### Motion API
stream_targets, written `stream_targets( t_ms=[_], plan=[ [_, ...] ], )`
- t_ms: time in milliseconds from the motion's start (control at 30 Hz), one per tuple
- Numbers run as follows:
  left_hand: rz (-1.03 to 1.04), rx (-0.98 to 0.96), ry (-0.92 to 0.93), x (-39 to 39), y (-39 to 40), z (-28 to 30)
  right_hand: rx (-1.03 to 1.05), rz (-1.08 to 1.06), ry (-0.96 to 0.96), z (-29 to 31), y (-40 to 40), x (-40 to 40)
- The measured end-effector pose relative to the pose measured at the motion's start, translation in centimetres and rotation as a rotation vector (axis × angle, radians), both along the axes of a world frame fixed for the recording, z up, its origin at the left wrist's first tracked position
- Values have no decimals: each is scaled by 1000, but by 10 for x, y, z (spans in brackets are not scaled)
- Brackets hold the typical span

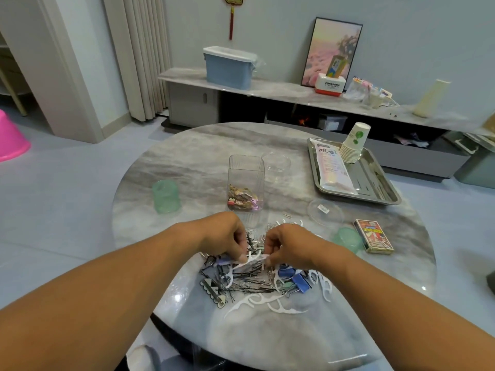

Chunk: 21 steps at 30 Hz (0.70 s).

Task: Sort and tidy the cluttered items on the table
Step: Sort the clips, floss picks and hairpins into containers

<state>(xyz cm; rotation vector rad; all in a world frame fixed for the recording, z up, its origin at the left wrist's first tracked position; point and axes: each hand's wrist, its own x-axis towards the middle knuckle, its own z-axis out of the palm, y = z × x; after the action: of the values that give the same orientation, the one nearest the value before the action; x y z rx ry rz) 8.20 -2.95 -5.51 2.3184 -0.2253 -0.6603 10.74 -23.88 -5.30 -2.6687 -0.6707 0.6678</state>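
Both hands (251,246) pinch white floss picks (251,259) just this side of the clear jar (246,183), lying crosswise between them.

One head-worn wide-angle view, looking forward and down over a round marble table (187,162) from its near edge, close above both forearms, far rim and a low wall cabinet (267,89) behind, edges bowed by the lens

walls: were plain pale grey (267,22)
floor: was pale tile (67,183)
curtain: hung cream, pleated (144,49)
cabinet: ran low, marble-topped, along the wall (267,89)
picture: leaned framed on it (332,49)
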Motion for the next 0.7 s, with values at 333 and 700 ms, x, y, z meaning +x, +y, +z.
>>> stream_targets(
  t_ms=[333,700],
  plan=[
    [312,-370,1,11,6,14,-5,-81,25,11,-25,22],
    [580,-537,11,17,1,21,-45,1,-104,-14,-2,15]
  ],
)
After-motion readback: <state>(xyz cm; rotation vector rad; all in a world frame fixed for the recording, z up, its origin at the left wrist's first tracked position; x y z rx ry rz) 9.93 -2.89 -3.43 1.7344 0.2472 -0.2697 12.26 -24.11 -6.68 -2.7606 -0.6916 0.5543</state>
